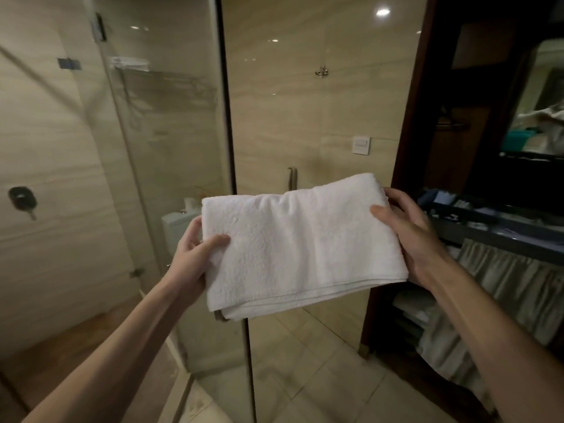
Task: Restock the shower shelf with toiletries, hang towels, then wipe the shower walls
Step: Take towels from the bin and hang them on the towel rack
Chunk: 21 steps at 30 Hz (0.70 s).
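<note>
One folded white towel (299, 242) was held level at frame centre by two hands. The left hand (195, 254) gripped its left edge, thumb on top, fingers (193, 229) curled behind. The right hand (409, 233) gripped the right edge the same way. Behind the towel, one dark glass edge (227, 117) ran top to bottom. One wire rack (164, 83) sat upper left and one hook (321, 71) upper centre. Tiled floor (305, 361) showed below the towel.

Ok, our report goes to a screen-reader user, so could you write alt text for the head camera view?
A folded white towel is held out by both edges, left hand and right hand, before a glass shower door with beige tiled walls. A stocked cart stands at right.
</note>
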### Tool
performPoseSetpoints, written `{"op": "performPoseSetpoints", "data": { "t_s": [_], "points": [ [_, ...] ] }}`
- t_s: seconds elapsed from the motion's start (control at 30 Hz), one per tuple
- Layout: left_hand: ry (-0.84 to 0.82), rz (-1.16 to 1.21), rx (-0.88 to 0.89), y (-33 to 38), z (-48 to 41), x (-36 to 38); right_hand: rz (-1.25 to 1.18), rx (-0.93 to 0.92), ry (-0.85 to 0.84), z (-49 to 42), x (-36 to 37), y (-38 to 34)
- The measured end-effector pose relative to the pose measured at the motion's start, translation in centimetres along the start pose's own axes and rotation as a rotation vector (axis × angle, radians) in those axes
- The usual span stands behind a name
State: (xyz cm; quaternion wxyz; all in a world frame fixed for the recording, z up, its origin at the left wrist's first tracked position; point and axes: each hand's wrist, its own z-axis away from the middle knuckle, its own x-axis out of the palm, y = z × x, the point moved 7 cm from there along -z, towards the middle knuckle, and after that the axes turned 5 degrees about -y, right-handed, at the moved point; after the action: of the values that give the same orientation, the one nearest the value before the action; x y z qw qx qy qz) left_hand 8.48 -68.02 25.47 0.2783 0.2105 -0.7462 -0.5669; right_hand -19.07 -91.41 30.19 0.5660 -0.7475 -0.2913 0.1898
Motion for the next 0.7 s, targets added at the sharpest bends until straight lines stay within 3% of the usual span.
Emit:
{"op": "performPoseSetpoints", "data": {
  "t_s": [0.33,0.7],
  "points": [
    [-0.061,-0.085,0.062,-1.8,-9.2,8.1,0.104,-0.06,0.036,-8.5,-9.5,1.7],
    [0.007,-0.008,0.066,-5.1,-22.4,18.1,0.208,-0.061,0.082,-21.9,-19.4,2.0]
  ]
}}
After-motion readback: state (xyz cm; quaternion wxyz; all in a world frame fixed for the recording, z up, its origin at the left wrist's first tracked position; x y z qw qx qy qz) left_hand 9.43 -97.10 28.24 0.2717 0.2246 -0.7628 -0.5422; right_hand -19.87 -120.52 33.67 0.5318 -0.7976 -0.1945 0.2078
